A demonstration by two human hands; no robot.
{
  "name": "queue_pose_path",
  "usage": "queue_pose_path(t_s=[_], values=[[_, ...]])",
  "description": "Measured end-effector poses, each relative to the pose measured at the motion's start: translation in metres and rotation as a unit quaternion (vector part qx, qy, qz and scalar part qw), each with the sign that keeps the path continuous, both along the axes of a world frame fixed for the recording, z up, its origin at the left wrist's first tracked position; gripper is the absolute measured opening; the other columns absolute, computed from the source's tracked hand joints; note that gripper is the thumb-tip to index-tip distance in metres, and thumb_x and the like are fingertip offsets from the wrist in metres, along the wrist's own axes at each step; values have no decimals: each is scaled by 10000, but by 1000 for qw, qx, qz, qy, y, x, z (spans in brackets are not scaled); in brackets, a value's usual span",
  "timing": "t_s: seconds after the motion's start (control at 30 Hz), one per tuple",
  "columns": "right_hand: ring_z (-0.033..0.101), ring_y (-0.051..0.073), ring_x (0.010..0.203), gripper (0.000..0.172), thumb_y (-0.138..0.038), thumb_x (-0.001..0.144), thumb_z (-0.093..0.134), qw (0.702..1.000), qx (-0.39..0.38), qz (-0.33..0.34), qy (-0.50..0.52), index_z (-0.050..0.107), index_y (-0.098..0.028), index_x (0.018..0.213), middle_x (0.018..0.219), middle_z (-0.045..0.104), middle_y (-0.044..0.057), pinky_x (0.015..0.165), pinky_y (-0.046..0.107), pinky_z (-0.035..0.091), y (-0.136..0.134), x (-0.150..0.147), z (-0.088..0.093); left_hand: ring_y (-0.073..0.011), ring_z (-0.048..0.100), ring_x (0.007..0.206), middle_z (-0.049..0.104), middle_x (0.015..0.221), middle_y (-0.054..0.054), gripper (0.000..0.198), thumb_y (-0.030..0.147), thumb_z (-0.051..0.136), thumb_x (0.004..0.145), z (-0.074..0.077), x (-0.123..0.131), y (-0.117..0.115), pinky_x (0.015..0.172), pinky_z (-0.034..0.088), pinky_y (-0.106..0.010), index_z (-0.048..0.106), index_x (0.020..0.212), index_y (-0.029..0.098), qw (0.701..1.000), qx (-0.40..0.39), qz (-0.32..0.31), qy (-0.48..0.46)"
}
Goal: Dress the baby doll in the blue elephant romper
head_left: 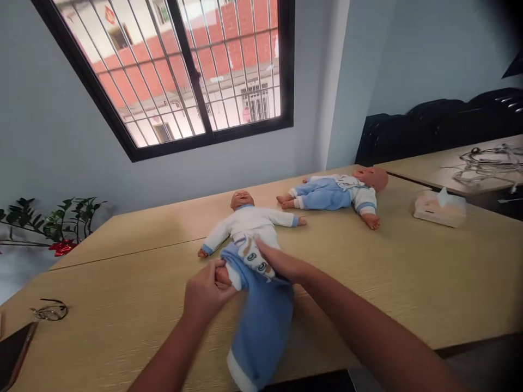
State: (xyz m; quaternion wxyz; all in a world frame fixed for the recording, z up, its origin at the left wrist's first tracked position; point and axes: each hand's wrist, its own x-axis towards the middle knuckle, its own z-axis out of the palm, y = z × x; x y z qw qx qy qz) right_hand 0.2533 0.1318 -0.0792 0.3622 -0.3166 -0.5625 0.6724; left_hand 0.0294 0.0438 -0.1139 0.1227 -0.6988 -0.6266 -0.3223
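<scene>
A baby doll (249,218) in a white top lies on its back on the wooden table (122,283), head toward the window. My left hand (204,296) is closed around the doll's foot and the edge of blue overalls (261,321). My right hand (281,264) grips the top of the blue overalls at the doll's lap, fingers closed on the fabric. The overalls trail toward me over the table's front edge. A second doll (339,191), dressed in blue and white, lies on its back farther right.
A tissue box (440,208) stands at the right. Glasses (51,311) and a dark phone (14,354) lie at the left edge. A potted plant (53,223) is beyond the table's left. Cables (486,160) lie on another table at the far right, with black chairs (441,128) behind it.
</scene>
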Motion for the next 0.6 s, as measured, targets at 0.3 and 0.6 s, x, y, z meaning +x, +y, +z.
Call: queue_pose_path(t_s=[0.3,0.6], values=[[667,236,943,473,-521,935,674,959,235,55,-151,769,-113,1156,1059,765,62,849,308,494,45,45,12,-224,801,830,813,1132,-88,487,409,719,883,-24,-43,-47,672,613,-274,593,1301,195,994,45,-51,90],[639,266,968,484,-589,936,611,938,250,-117,-208,735,-145,1086,1051,746,86,848,343,494,105,30,-17,-228,791,1049,758,1303,-116,376,364,657,1006,-48,-26,-106,811,661,-300,569,1330,197,994,67,-69,56]])
